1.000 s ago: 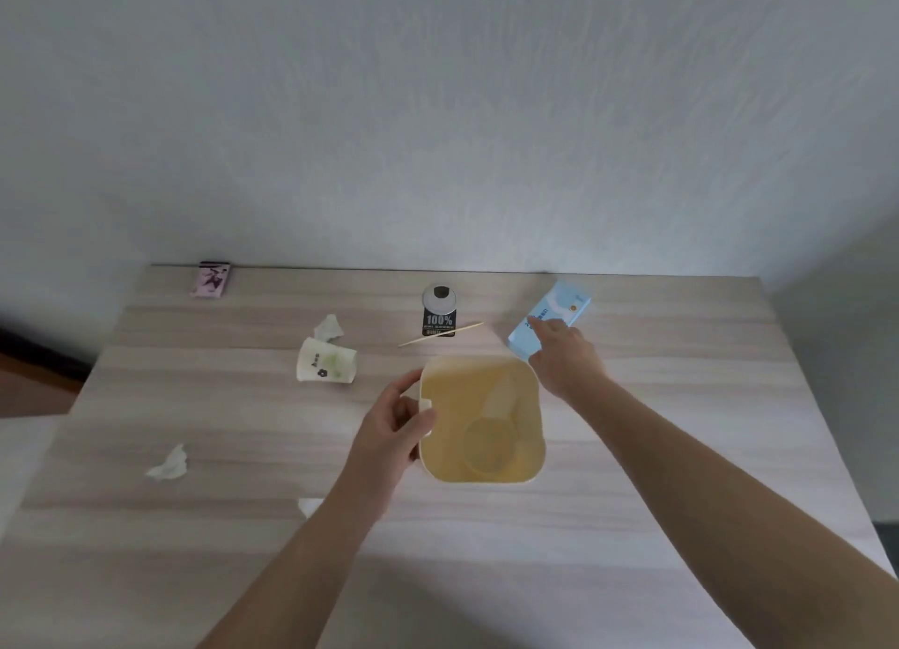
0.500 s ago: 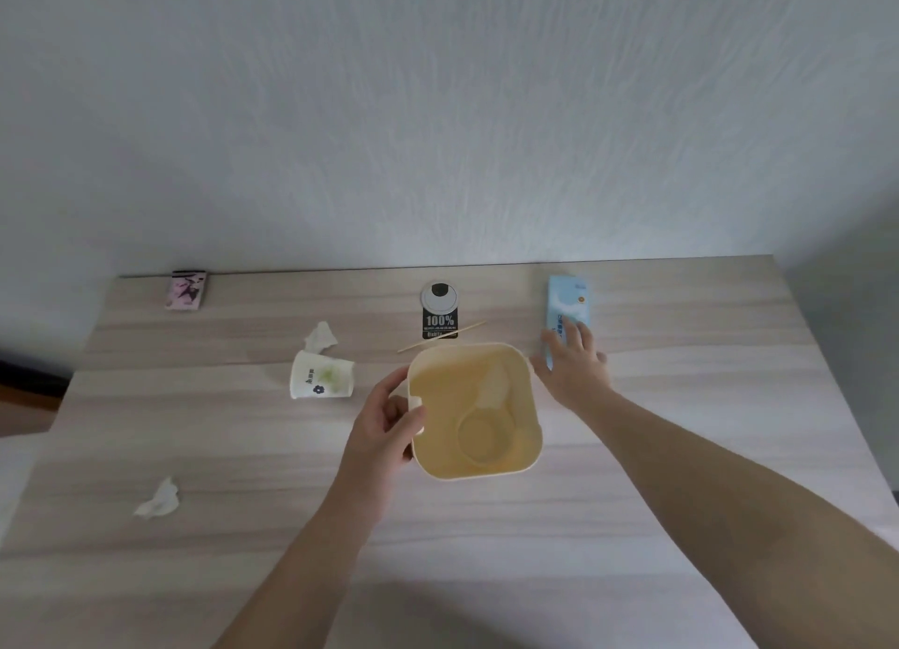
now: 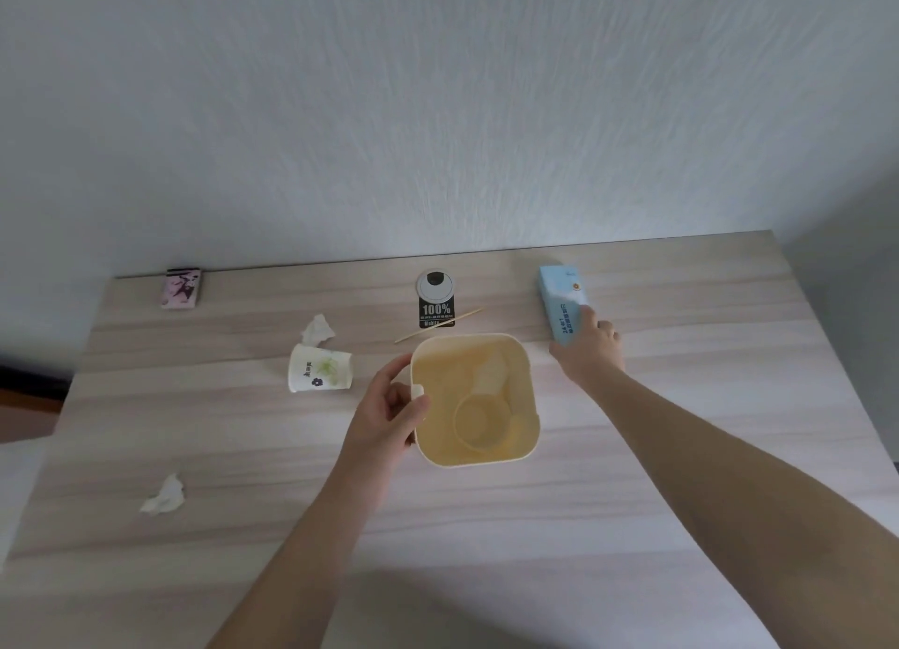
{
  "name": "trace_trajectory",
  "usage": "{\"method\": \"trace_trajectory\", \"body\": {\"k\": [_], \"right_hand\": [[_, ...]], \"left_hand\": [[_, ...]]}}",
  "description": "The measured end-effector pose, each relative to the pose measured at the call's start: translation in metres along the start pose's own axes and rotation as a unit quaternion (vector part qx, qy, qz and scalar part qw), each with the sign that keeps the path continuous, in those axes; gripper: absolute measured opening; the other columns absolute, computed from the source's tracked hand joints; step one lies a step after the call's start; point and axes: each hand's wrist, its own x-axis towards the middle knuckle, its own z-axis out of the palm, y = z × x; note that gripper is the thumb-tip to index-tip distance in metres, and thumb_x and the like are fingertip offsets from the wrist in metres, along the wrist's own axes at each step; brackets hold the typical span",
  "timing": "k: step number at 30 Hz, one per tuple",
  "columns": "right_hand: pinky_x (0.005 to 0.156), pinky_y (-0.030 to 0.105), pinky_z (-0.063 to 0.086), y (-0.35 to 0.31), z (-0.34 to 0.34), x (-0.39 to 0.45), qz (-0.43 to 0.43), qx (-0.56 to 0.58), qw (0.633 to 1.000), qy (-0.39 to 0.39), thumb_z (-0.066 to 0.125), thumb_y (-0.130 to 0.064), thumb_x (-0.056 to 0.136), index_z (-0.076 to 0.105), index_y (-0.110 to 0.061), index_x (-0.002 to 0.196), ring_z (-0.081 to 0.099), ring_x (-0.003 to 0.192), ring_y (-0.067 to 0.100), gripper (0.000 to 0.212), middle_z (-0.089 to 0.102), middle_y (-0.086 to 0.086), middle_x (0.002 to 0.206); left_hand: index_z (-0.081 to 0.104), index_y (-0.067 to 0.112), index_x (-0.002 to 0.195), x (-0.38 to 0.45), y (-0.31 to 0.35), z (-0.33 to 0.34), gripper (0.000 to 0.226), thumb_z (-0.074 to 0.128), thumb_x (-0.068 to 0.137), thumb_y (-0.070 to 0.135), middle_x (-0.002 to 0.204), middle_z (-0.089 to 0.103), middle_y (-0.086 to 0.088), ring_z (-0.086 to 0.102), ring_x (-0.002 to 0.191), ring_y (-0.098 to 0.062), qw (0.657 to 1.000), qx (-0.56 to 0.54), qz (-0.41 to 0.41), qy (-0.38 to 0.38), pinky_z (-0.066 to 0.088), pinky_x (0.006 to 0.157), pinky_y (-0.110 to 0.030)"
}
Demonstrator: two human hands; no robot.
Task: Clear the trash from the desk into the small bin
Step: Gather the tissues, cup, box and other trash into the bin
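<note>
Head view: light blue carton lies flat near the desk's back right edge, just right of the small bin. Right hand sits on the carton's near end, fingers curled over it; whether the grip is fully closed can't be told from this angle. Left hand holds the bin by its left rim, thumb inside, fingers wrapped outside. Bin looks empty apart from a moulded ring in the base.

Judgement on the step, carton into bin: the person needs a firm wrap around the carton's narrow sides, then lift and tip it end-first, since it is long against the bin mouth. Left hand should keep the bin steady.

Remaining: wooden stick touching the black tag, paper cup on its side, tissue scrap behind it, crumpled tissue far left.
</note>
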Motion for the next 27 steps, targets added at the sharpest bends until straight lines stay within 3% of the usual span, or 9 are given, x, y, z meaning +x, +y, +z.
{"method": "trace_trajectory", "body": {"k": [5,8,11,14,16,19,22,27], "right_hand": [[0.078,0.04,0.048,0.009,-0.039,-0.039,-0.041,0.119,0.992,0.029,0.057,-0.035,0.081,0.034,-0.026,0.138,0.047,0.106,0.029,0.062,0.051,0.011,0.119],[0.073,0.033,0.043,0.015,-0.066,-0.072,-0.088,0.162,0.981,0.059,0.058,-0.038,0.083,0.039,-0.031,0.132,0.048,0.099,0.02,0.053,0.052,0.005,0.12],[0.068,0.019,0.042,0.019,-0.097,-0.109,-0.155,0.174,0.969,0.083,0.058,-0.043,0.086,0.047,-0.033,0.129,0.054,0.092,0.011,0.045,0.056,-0.002,0.118],[0.058,0.006,0.041,0.025,-0.13,-0.156,-0.235,0.187,0.948,0.106,0.059,-0.042,0.085,0.059,-0.028,0.12,0.057,0.074,0.001,0.037,0.058,-0.006,0.112],[0.062,0.004,0.041,0.03,-0.147,-0.188,-0.286,0.19,0.931,0.122,0.063,-0.034,0.085,0.066,-0.019,0.114,0.056,0.069,0.004,0.033,0.059,-0.002,0.111],[0.07,0.004,0.04,0.045,-0.164,-0.223,-0.329,0.159,0.92,0.145,0.07,-0.024,0.084,0.069,-0.012,0.11,0.051,0.07,0.005,0.029,0.057,0.002,0.11],[0.074,0.021,0.049,0.06,-0.171,-0.241,-0.341,0.158,0.915,0.149,0.073,-0.022,0.083,0.07,-0.01,0.107,0.054,0.08,0.012,0.027,0.059,0.005,0.107],[0.072,0.037,0.054,0.069,-0.163,-0.247,-0.326,0.112,0.925,0.159,0.075,-0.033,0.08,0.073,-0.011,0.101,0.061,0.087,0.025,0.03,0.063,0.008,0.101]], "left_hand": [[0.066,0.052,0.114,0.0,-0.002,0.013,0.046,0.067,0.077,0.024,0.085,0.044,-0.007,0.047,0.083,-0.023,1.0,0.014,0.0,-0.006,0.042,0.077,-0.045],[0.065,0.052,0.116,-0.001,-0.008,0.024,0.049,0.068,0.073,0.029,0.079,0.044,-0.003,0.047,0.08,-0.022,1.0,0.028,-0.001,-0.002,0.042,0.074,-0.044],[0.065,0.047,0.119,-0.008,-0.016,0.034,0.049,0.068,0.076,0.025,0.081,0.046,-0.005,0.048,0.08,-0.022,0.999,0.033,0.006,0.001,0.043,0.073,-0.043],[0.066,0.048,0.118,-0.019,-0.018,0.043,0.048,0.068,0.078,0.022,0.085,0.052,-0.006,0.055,0.078,-0.016,1.0,0.024,0.008,0.008,0.051,0.07,-0.036],[0.068,0.05,0.114,-0.026,-0.015,0.048,0.046,0.068,0.077,0.021,0.08,0.054,0.0,0.057,0.074,-0.01,1.0,0.02,0.01,0.021,0.052,0.065,-0.029],[0.067,0.05,0.11,-0.034,-0.012,0.059,0.045,0.067,0.088,0.011,0.074,0.054,0.006,0.055,0.069,-0.01,0.999,0.026,0.015,0.042,0.049,0.062,-0.027],[0.068,0.051,0.107,-0.046,-0.012,0.073,0.05,0.064,0.092,0.003,0.068,0.051,0.01,0.051,0.063,-0.01,0.998,0.034,0.029,0.05,0.043,0.062,-0.03],[0.067,0.05,0.113,-0.069,-0.024,0.101,0.048,0.066,0.091,0.008,0.08,0.047,-0.007,0.048,0.072,-0.021,0.997,0.048,0.055,0.025,0.042,0.065,-0.034]]}}
